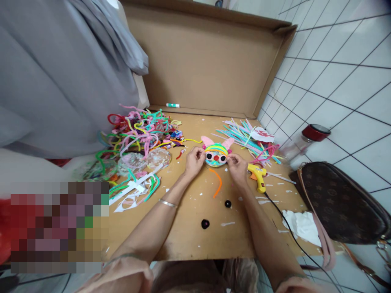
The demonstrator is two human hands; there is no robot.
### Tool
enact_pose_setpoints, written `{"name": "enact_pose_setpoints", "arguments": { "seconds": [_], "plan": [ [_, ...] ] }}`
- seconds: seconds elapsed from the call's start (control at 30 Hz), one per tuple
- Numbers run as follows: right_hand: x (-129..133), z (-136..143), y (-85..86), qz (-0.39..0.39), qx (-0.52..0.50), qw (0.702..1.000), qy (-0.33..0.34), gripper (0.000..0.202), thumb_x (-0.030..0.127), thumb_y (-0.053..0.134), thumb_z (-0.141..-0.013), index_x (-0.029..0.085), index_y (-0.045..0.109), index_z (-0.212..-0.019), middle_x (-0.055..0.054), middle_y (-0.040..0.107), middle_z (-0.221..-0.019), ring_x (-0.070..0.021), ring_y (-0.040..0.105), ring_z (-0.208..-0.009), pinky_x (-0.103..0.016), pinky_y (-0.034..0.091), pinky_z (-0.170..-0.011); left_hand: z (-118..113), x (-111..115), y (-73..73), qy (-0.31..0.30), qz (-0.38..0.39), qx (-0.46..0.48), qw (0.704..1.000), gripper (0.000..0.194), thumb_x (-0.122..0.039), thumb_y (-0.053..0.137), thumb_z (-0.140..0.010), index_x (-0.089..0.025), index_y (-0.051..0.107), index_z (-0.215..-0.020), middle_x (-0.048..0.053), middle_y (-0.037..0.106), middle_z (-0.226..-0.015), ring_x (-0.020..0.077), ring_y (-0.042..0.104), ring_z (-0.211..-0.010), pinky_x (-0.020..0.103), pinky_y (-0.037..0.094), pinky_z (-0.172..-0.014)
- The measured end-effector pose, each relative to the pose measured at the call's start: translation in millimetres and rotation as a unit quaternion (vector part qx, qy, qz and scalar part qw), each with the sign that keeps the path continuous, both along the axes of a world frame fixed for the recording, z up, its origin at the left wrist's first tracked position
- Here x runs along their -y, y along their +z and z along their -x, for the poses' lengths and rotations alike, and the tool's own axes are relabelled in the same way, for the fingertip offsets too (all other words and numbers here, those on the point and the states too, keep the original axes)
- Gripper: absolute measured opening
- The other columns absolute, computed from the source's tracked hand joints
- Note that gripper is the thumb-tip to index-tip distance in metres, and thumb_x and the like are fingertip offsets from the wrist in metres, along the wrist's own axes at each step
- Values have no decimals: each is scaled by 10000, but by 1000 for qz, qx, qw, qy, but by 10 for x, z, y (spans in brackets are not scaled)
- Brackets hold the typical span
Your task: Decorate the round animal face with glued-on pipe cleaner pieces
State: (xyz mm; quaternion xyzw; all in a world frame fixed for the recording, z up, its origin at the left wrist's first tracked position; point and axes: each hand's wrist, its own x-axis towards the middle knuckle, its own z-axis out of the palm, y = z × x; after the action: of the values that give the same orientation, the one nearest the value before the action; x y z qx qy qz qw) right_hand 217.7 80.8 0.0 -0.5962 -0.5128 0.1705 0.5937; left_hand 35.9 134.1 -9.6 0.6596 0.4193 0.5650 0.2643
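Between my two hands is a round craft animal face point(216, 151) made of coloured pipe cleaners, with pink ears, yellow and green bands, black eyes and a red nose. My left hand point(194, 162) pinches its left edge, thumb and fingertips together. On the opposite edge, my right hand point(238, 166) has its fingers closed in the same way. Just below the face lies a curved orange pipe cleaner point(219, 185). Two black round pieces, one point(227, 204) nearer the face and another point(205, 224) closer to me, rest on the table point(183, 232).
A tangled heap of pipe cleaners point(143, 130) and clear plastic discs point(157, 158) lie left. Right are straight pipe cleaners point(238, 136), a yellow glue gun point(259, 177) with a cord, a red-lidded bottle point(305, 140), a brown bag point(342, 199) and white tissue point(302, 226). Cardboard point(207, 61) stands behind.
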Motion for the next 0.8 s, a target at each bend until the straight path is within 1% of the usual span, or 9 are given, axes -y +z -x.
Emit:
{"name": "enact_pose_setpoints", "arguments": {
  "seconds": [0.23, 0.4, 0.5, 0.67, 0.8],
  "plan": [
    [6, 1, 17, 2, -3, 1000, 4, 223, 397, 597, -751, 200, 683, -813, -56, 732, -785, -201, 657, -693, -352, 556, -712, 8, 2, 3, -5, 2, 4, 1000, 61, -190, 548, -795, -197, 563, -737, 5, 607, -726, 137, 550, -675, 257, 449, -658],
    [27, 17, 43, 2, 11, 1000, 2, 218, 386, 580, -746, 197, 675, -797, -54, 715, -765, -197, 641, -670, -349, 551, -694, 8, -1, -25, -4, 6, 14, 1000, 66, -159, 553, -774, -194, 558, -717, 1, 600, -721, 133, 540, -657, 258, 440, -644],
    [37, 19, 39, -3, 22, 1000, 2, 213, 393, 578, -763, 202, 667, -798, -57, 716, -779, -200, 641, -689, -347, 544, -701, 17, 2, -37, -10, 7, 18, 1000, 80, -141, 558, -769, -195, 558, -710, 0, 595, -712, 135, 534, -655, 259, 438, -639],
    [26, 0, 4, 1, 43, 999, -4, 208, 386, 579, -791, 197, 662, -806, -48, 705, -764, -192, 630, -677, -341, 531, -705, 35, -1, -29, -25, 12, 19, 999, 82, -166, 573, -795, -193, 571, -718, 5, 611, -734, 134, 545, -679, 257, 448, -660],
    [3, -11, -9, -3, 53, 999, -13, 217, 384, 578, -799, 190, 669, -838, -58, 712, -805, -193, 639, -711, -340, 535, -726, 27, -24, -25, -30, 10, 20, 999, 80, -187, 581, -819, -187, 586, -738, 9, 616, -749, 128, 536, -669, 258, 454, -663]
  ]
}}
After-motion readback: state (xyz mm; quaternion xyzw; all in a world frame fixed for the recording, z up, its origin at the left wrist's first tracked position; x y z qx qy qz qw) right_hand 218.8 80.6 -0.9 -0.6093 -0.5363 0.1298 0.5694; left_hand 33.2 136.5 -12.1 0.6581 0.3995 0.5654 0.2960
